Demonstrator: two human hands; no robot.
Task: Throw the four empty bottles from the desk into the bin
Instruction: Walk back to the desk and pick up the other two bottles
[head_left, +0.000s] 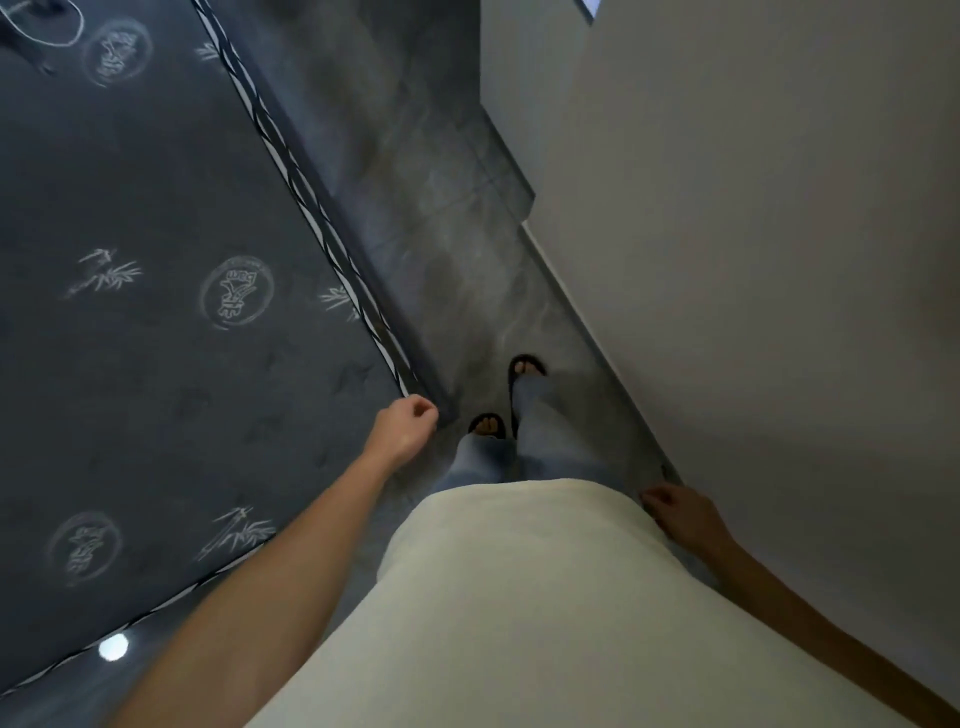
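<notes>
No bottle, desk or bin shows in the head view. My left hand (408, 426) hangs in a loose fist near the corner of a dark mattress, with nothing in it. My right hand (675, 512) hangs at my side close to the wall, its fingers curled in and holding nothing. Between them I see my pale shirt, jeans and feet in black sandals on the floor.
A dark grey mattress (156, 312) with printed emblems fills the left side. A pale wall (753, 234) runs along the right. Between them lies a narrow strip of grey tiled floor (441, 234) leading ahead. A cable lies at the mattress's far corner.
</notes>
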